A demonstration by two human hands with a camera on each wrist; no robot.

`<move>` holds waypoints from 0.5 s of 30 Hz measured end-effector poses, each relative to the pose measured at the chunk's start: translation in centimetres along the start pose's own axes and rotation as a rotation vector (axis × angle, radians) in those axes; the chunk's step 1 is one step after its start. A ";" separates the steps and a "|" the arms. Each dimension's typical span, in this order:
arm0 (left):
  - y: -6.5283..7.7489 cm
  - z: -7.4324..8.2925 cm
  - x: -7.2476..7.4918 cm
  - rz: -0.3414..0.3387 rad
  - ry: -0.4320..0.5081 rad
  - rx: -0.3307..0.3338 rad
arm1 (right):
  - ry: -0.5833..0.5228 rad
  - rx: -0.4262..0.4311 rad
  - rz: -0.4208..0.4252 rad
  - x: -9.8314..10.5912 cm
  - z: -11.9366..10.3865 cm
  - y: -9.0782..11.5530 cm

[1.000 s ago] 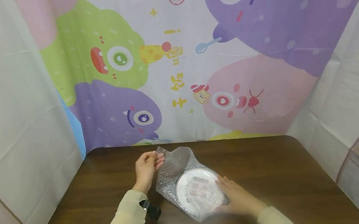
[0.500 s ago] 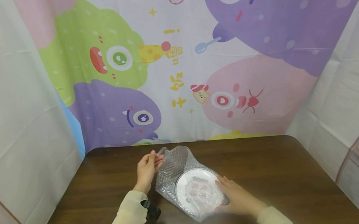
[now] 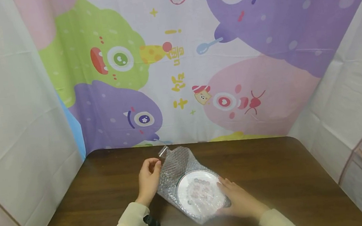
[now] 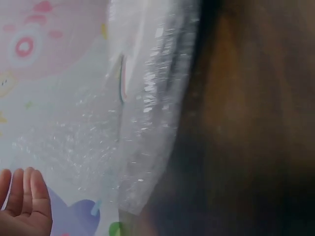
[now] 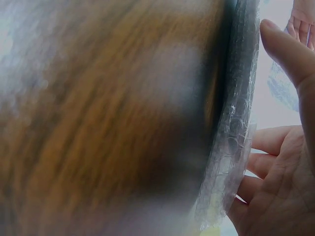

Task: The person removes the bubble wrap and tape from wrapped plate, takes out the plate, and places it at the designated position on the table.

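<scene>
A white plate (image 3: 201,193) with a coloured rim lies wrapped in clear bubble wrap (image 3: 176,165) on the table. My right hand (image 3: 241,199) grips its right side through the wrap. In the right wrist view, that hand's thumb (image 5: 288,51) and other fingers lie around the wrapped edge. My left hand (image 3: 149,180) is beside the wrap's upper left edge, thumb and index finger close together. Several of its fingers (image 4: 39,201) look fairly straight in the left wrist view. Whether it pinches the wrap is unclear. A shiny clear flap (image 3: 163,151) stands free just above the fingertips.
The brown wooden table (image 3: 290,175) reaches back to a wall hanging (image 3: 176,73) with cartoon monsters. Pale walls or sheets stand on either side. A black wrist-worn device (image 3: 153,223) hangs below my left sleeve (image 3: 128,225).
My left hand has come off the wrap's top corner and dropped slightly, its fingers drawing in. A shiny flap now shows at that corner. My right hand and the plate stay in place.
</scene>
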State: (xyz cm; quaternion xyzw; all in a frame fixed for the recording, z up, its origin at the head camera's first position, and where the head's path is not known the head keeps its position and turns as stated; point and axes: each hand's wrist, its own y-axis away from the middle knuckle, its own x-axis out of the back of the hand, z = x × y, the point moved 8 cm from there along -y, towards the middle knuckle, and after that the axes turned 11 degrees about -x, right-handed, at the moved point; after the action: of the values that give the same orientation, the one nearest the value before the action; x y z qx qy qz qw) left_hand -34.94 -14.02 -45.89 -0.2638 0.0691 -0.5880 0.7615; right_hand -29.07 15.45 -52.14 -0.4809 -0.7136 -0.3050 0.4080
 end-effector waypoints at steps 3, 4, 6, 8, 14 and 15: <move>0.8 0.3 -0.6 -0.083 -0.102 -0.052 | 0.005 -0.006 0.000 0.0 0.1 -0.1; 1.0 0.3 -0.9 -0.116 -0.122 -0.067 | 0.008 -0.003 0.002 0.0 0.1 -0.1; 1.5 0.2 -1.6 -0.178 -0.153 -0.086 | 0.013 -0.004 0.003 0.0 0.1 -0.1; 1.9 0.0 -2.1 -0.222 -0.189 -0.103 | 0.014 -0.003 0.002 0.0 0.1 -0.1; 2.5 0.0 -3.0 -0.298 -0.335 -0.198 | 0.005 0.002 -0.002 -0.1 0.1 0.0; 2.6 0.0 -3.1 -0.314 -0.355 -0.203 | 0.007 0.005 0.000 -0.1 0.0 0.0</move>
State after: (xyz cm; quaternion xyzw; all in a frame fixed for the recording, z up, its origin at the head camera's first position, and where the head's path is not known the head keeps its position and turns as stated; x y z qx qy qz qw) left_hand -33.65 -10.69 -47.80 -0.4457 -0.0488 -0.6335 0.6306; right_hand -29.11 15.45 -52.21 -0.4787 -0.7131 -0.3049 0.4116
